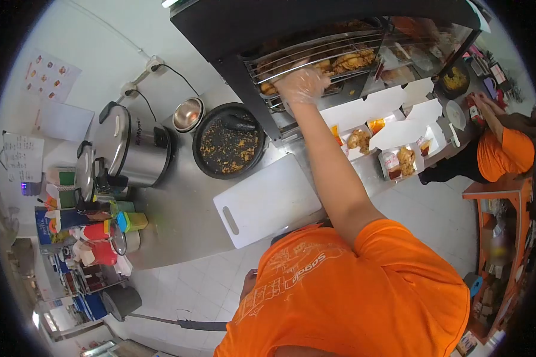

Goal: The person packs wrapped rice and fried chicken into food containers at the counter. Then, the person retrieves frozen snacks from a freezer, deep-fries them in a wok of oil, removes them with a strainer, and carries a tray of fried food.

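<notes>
My right hand (304, 86), in a clear plastic glove, reaches to the wire rack (357, 44) of a black warming cabinet (232, 35). Browned fried pieces (352, 60) lie on the rack beside it. The fingertips are partly hidden among the wires, and no held item can be made out. Low beside my orange shirt, my left hand (250, 282) shows only in part; its fingers are unclear. Open white boxes (405, 160) with fried food and sauce stand right of my right forearm. A white cutting board (268, 202) lies left of that arm.
A black pan with crumbs (229, 143), metal bowls (188, 114) and a large steel cooker (131, 146) stand on the steel counter (184, 220). Cups and containers (131, 222) are at the left. A co-worker in orange (506, 152) stands at the right, near an orange shelf (521, 208).
</notes>
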A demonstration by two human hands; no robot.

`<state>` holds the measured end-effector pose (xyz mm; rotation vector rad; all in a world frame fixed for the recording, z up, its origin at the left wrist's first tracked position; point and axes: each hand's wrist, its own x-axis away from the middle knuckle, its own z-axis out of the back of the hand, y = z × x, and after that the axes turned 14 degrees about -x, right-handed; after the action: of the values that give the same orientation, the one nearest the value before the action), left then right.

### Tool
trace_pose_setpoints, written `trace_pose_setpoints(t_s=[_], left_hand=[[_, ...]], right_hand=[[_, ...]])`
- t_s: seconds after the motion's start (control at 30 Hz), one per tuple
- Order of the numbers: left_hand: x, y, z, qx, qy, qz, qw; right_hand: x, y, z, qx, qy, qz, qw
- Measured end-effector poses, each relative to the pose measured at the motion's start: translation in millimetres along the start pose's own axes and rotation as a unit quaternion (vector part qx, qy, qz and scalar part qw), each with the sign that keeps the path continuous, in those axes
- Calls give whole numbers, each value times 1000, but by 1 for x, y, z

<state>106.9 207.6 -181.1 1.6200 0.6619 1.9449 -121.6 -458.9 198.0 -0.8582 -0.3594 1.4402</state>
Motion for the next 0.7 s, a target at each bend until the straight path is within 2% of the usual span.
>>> trace_pose_setpoints(t_s=[0.03,0.13,0.23,0.27,0.33,0.43,0.5,0.57,0.63,0.7], left_hand=[[-3,-10,-1,24,-1,11,1000],[-5,-17,2,48,-2,13,999],[-12,-14,3,87,3,6,996],[-15,-17,3,106,4,6,994],[-10,2,1,54,24,10,998],[1,27,-3,26,41,18,999],[4,33,-7,44,41,19,998],[10,32,-12,67,42,24,997],[13,27,-16,91,43,24,995],[17,20,-23,116,40,24,992]], right_hand=[[-2,1,-9,35,18,-4,999],[-14,10,-28,-19,67,30,997],[-21,10,-13,12,9,-1,1000],[-21,10,-5,-15,-16,-18,1000],[-24,10,15,-66,-62,-51,995],[2,29,22,-214,-14,-47,976],[29,37,23,-362,8,-59,930],[64,44,23,-527,-1,-80,846],[98,39,28,-604,-145,-219,752],[127,62,-27,-594,-288,-292,692]])
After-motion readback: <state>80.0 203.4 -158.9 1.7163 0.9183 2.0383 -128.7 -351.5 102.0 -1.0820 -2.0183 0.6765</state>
